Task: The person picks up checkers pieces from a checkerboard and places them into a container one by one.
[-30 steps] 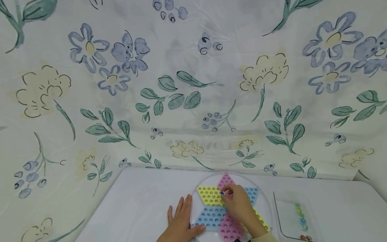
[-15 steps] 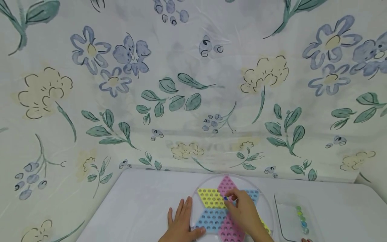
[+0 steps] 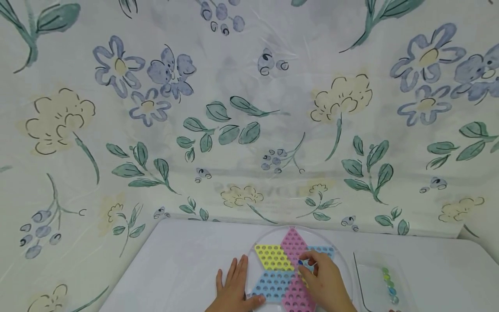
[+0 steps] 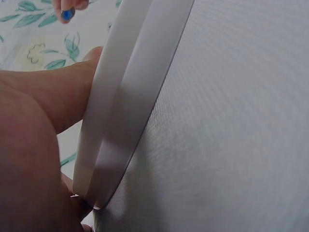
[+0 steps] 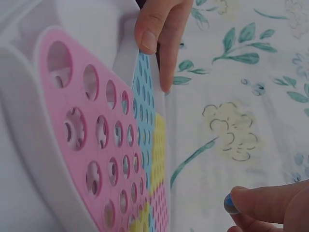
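A round Chinese checkers board with pink, yellow and blue sections full of holes lies on the table. My right hand pinches a blue marble between thumb and fingertips, over the board right of its middle. The right wrist view shows this blue marble at the thumb tip, apart from the holes. At the board's left edge my left hand rests with straight fingers along the rim and the thumb laid over it. Close up, the white rim runs past the left thumb.
To the board's right stands a clear plastic tray with a row of several green and blue marbles inside. Behind the white table hangs a floral cloth. Reddish pieces are cut off at the bottom edge.
My right hand has moved right and a little nearer, carrying the blue marble from over the yellow section toward the middle of the board. My left hand has stayed at the rim.
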